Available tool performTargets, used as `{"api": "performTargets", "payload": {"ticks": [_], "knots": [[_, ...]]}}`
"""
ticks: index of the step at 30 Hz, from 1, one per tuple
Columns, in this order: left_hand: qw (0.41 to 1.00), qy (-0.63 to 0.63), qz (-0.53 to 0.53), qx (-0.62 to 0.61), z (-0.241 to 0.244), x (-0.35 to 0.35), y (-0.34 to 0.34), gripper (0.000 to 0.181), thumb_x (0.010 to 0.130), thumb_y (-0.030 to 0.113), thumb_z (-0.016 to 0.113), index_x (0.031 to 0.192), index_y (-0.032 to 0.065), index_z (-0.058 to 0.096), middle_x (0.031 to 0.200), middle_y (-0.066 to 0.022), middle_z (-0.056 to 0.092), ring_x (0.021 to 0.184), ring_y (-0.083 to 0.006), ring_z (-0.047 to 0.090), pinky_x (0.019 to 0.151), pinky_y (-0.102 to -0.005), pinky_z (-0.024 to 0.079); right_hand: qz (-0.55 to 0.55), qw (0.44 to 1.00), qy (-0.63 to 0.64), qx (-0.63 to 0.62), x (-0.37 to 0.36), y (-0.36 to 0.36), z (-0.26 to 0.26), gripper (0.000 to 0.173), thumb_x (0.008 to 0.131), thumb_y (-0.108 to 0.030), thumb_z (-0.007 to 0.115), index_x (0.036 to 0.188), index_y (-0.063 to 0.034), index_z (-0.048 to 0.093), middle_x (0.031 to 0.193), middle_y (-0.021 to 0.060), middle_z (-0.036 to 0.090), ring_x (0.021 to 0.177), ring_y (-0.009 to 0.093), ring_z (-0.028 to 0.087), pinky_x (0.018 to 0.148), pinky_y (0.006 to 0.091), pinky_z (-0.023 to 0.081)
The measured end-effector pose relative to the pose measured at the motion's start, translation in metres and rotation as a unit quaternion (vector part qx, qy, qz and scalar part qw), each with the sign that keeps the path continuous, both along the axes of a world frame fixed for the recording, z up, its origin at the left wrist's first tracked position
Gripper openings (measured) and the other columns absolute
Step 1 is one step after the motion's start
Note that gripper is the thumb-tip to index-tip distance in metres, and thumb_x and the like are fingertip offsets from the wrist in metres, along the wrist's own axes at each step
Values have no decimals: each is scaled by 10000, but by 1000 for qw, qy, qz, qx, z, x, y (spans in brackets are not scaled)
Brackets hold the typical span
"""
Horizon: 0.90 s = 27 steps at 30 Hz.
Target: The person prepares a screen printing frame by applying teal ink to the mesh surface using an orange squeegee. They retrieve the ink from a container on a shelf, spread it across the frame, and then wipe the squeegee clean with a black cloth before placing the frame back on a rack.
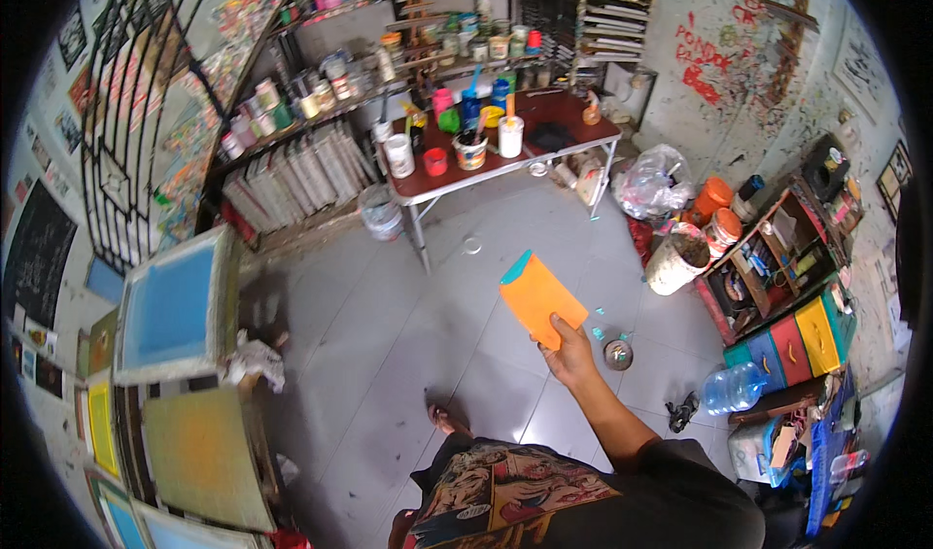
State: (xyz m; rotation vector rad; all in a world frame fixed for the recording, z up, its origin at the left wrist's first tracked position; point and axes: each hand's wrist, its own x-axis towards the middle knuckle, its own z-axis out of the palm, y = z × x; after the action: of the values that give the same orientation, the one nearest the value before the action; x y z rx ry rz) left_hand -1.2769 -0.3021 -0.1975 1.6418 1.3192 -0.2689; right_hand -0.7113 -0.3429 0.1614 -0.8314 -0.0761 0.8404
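Observation:
In my right hand (568, 348) is a flat orange rectangular piece (543, 297), stiff like card or plastic, with a teal patch along its far-left edge. My thumb lies on its upper face and the fingers are underneath. The piece is held above the grey tiled floor (379, 316). Of my left side only a bit of arm shows at the bottom edge, and the left hand is out of view. Ahead stands a folding table (466, 184) with a dark red top. It bears paint pots, among them a red cup (435, 161) and a white tub (511, 137) with a handle sticking out.
Screen-printing frames (175, 301) lean on the left. Shelves of paint jars (321, 97) line the back. To the right are a dirty white bucket (678, 261), a coloured drawer unit (787, 352) and a water bottle (735, 389). A round dish (618, 354) sits on the floor.

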Motion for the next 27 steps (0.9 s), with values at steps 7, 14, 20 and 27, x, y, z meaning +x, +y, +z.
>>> {"api": "performTargets", "payload": {"ticks": [7, 14, 20, 27], "knots": [[989, 95, 48, -100, -50, 103, 145, 284, 829, 219, 563, 1062, 82, 647, 974, -175, 653, 906, -343, 620, 762, -452, 496, -99, 995, -6, 5, 92, 49, 13, 259, 905, -167, 565, 1142, -91, 492, 995, 67, 615, 788, 207, 629, 622, 283, 490], [939, 12, -292, 181, 9, 306, 340, 383, 892, 380, 517, 873, 16, 636, 883, -213, 641, 872, -355, 614, 753, -445, 474, -169, 985, -29, -9, 194, 111, 29, 245, 907, -182, 573, 1122, -85, 506, 967, 57, 625, 729, 199, 640, 574, 261, 498], [972, -138, -78, 172, 78, 516, 431, 250, 884, 260, 572, 952, 26, 625, 915, -103, 663, 845, -231, 624, 749, -369, 474, -148, 987, -52, 19, 299, 140, 19, 265, 910, -187, 566, 1141, -75, 501, 980, 62, 626, 734, 197, 643, 566, 265, 503], [991, -110, -21, 74, 67, 646, 374, 163, 877, 223, 596, 916, 70, 635, 810, -55, 640, 761, -143, 572, 700, -303, 463, -98, 991, -67, 53, 442, 153, 6, 308, 903, -161, 570, 1179, -55, 483, 1029, 87, 613, 814, 206, 638, 617, 308, 529]]}}
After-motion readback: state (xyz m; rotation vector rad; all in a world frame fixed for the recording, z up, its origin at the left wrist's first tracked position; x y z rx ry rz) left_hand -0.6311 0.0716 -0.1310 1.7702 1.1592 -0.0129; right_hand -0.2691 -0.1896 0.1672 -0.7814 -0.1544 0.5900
